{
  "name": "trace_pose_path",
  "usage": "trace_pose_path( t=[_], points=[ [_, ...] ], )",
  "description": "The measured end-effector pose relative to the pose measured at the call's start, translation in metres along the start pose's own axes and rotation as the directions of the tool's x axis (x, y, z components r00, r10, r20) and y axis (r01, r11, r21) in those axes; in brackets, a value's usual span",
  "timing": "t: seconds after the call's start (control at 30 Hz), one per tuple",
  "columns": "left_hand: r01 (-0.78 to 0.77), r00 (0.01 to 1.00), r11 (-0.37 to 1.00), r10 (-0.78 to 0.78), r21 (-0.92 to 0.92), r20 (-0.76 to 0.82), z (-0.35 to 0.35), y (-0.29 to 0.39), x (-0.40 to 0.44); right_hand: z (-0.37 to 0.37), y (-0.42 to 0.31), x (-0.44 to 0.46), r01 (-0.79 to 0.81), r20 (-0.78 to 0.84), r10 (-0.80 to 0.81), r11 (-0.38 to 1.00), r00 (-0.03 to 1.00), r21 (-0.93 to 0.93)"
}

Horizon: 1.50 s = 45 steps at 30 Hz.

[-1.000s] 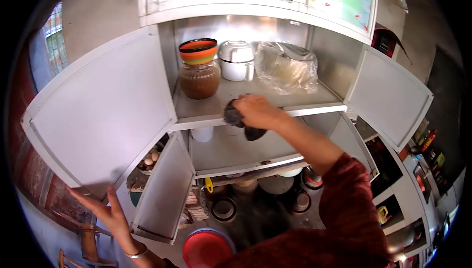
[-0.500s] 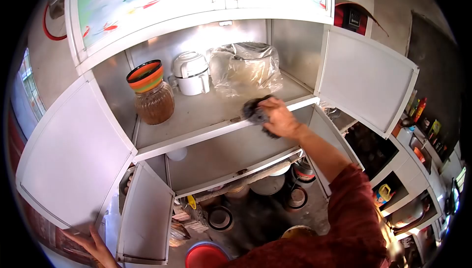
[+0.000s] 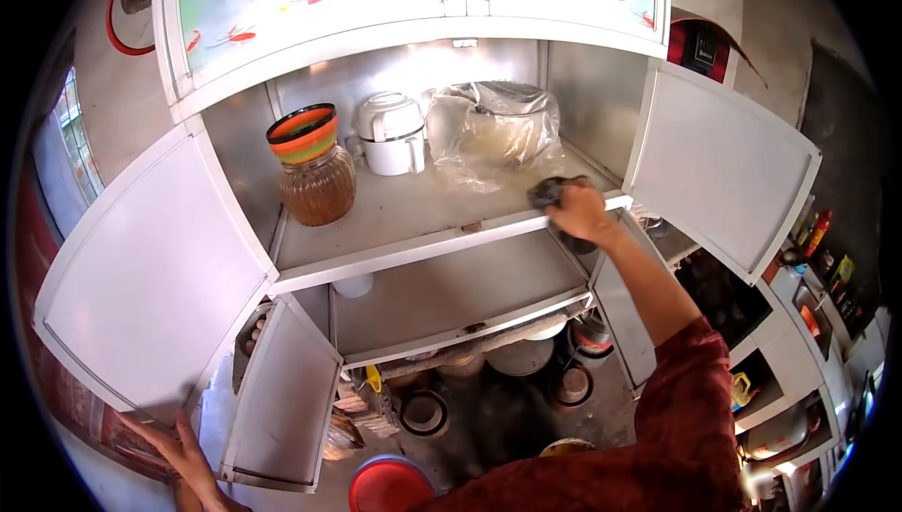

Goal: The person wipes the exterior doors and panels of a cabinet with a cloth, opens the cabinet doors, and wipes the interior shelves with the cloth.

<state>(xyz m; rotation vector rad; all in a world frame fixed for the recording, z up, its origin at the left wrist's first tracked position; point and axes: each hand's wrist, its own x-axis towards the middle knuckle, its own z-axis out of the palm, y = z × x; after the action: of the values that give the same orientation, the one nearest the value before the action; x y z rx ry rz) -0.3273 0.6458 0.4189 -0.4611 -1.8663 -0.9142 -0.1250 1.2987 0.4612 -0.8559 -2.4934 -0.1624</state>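
Observation:
My right hand (image 3: 581,213) is closed on a dark grey cloth (image 3: 554,191) at the right end of the shelf's white front edge (image 3: 404,255). Part of the cloth hangs below the fingers. At lower left, my left hand (image 3: 183,456) has its thumb and fingers apart against the bottom edge of the open left cabinet door (image 3: 155,277). On the shelf stand a ribbed brown jar (image 3: 319,191) with striped orange bowls (image 3: 303,134) on top, a white lidded pot (image 3: 393,141) and a bulky item in clear plastic (image 3: 498,136).
Another cabinet door (image 3: 723,169) stands open at right. Two smaller doors (image 3: 282,395) hang open below, beside a lower shelf (image 3: 460,298). Pots (image 3: 520,355) and a red basin (image 3: 390,488) are on the floor. A counter with bottles (image 3: 819,230) is at far right.
My right hand has moved right along the shelf edge with the cloth. My left hand stays at the door's bottom edge. The view has shifted slightly.

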Motion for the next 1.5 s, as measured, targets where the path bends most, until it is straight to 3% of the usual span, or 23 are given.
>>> trace_pose_path(
  t=[0.07,0.13,0.17,0.27,0.33,0.37,0.47,0.5,0.6,0.63,0.77,0.9,0.93,1.0,1.07,1.13,1.2,1.27,1.33,1.37,1.43,1.47,1.5],
  points=[
    [0.012,1.0,1.0,-0.012,-0.024,0.009,-0.003,-0.001,0.0,-0.017,-0.035,0.003,0.034,0.141,-0.078,0.956,0.987,0.29],
    [0.046,0.999,0.996,-0.045,-0.073,0.017,-0.003,0.001,0.0,-0.027,-0.057,0.013,0.025,0.277,-0.144,0.919,0.95,0.392],
    [0.058,0.998,0.996,-0.057,-0.062,0.01,-0.002,0.005,-0.001,-0.011,-0.055,0.022,0.33,0.131,-0.377,0.901,0.917,0.28],
    [0.063,0.998,0.998,-0.063,-0.026,-0.027,-0.008,0.021,0.002,0.008,-0.007,0.051,0.167,0.243,-0.259,0.925,0.935,0.342],
    [0.077,0.993,0.997,-0.079,-0.025,-0.086,-0.01,0.03,-0.007,0.01,0.036,0.063,0.206,0.299,-0.284,0.942,0.911,0.267],
    [-0.045,0.991,0.984,0.066,0.174,-0.115,-0.017,-0.003,-0.013,0.014,0.053,0.068,0.124,0.286,-0.203,0.955,0.937,0.271],
    [-0.092,0.985,0.972,0.12,0.215,-0.12,-0.033,0.011,-0.019,0.041,0.082,0.093,0.027,0.219,-0.075,0.976,0.973,0.216],
    [-0.043,0.972,0.992,0.068,0.115,-0.225,-0.031,0.016,-0.022,0.049,0.088,0.104,0.02,0.185,-0.054,0.983,0.981,0.18],
    [-0.147,0.879,0.953,0.248,0.264,-0.406,-0.02,0.092,-0.023,0.071,0.101,0.137,0.001,0.22,-0.037,0.986,0.975,0.164],
    [-0.035,0.945,0.988,0.081,0.15,-0.318,-0.023,0.098,-0.036,0.078,0.108,0.147,-0.004,0.215,-0.034,0.985,0.976,0.173],
    [-0.148,0.989,0.987,0.149,0.058,-0.014,0.01,0.12,-0.065,0.101,0.129,0.178,0.006,0.131,-0.02,0.995,0.991,0.105],
    [-0.21,0.919,0.938,0.286,-0.276,0.271,0.103,0.181,-0.051,0.086,0.112,0.164,-0.048,0.171,0.043,0.999,0.984,0.024],
    [-0.214,0.875,0.921,0.329,-0.325,0.357,0.128,0.186,-0.044,0.061,0.093,0.154,-0.107,0.306,0.089,0.993,0.948,0.042],
    [-0.157,0.856,0.919,0.308,-0.361,0.415,0.17,0.198,-0.028,0.074,0.094,0.144,-0.164,0.23,0.144,0.984,0.962,0.068],
    [-0.168,0.877,0.914,0.31,-0.37,0.367,0.209,0.189,-0.015,0.053,0.08,0.127,-0.015,0.338,-0.009,0.998,0.941,0.068],
    [-0.205,0.903,0.925,0.305,-0.32,0.302,0.24,0.183,0.002,0.045,0.067,0.107,-0.084,0.358,0.043,0.992,0.933,0.098],
    [-0.183,0.924,0.954,0.249,-0.236,0.29,0.26,0.18,0.013,0.013,0.034,0.086,0.015,0.47,-0.085,0.989,0.879,0.15],
    [-0.186,0.933,0.979,0.203,-0.086,0.297,0.265,0.188,0.014,0.006,0.004,0.068,0.068,0.463,-0.219,0.945,0.859,0.321],
    [-0.178,0.942,0.984,0.171,-0.002,0.288,0.27,0.193,0.011,-0.004,-0.036,0.061,0.122,0.536,-0.335,0.911,0.775,0.393],
    [-0.171,0.948,0.985,0.162,0.008,0.274,0.272,0.193,0.01,0.006,-0.046,0.071,0.246,0.57,-0.474,0.868,0.671,0.432],
    [-0.155,0.954,0.988,0.15,-0.003,0.259,0.274,0.191,0.01,0.027,-0.089,0.086,0.402,0.491,-0.658,0.745,0.571,0.532],
    [-0.165,0.952,0.986,0.16,-0.003,0.262,0.274,0.19,0.008,0.022,-0.117,0.087,0.38,0.47,-0.684,0.714,0.557,0.588],
    [-0.175,0.951,0.984,0.17,-0.001,0.259,0.274,0.188,0.008,0.03,-0.136,0.096,0.519,0.436,-0.784,0.62,0.442,0.588]
  ],
)
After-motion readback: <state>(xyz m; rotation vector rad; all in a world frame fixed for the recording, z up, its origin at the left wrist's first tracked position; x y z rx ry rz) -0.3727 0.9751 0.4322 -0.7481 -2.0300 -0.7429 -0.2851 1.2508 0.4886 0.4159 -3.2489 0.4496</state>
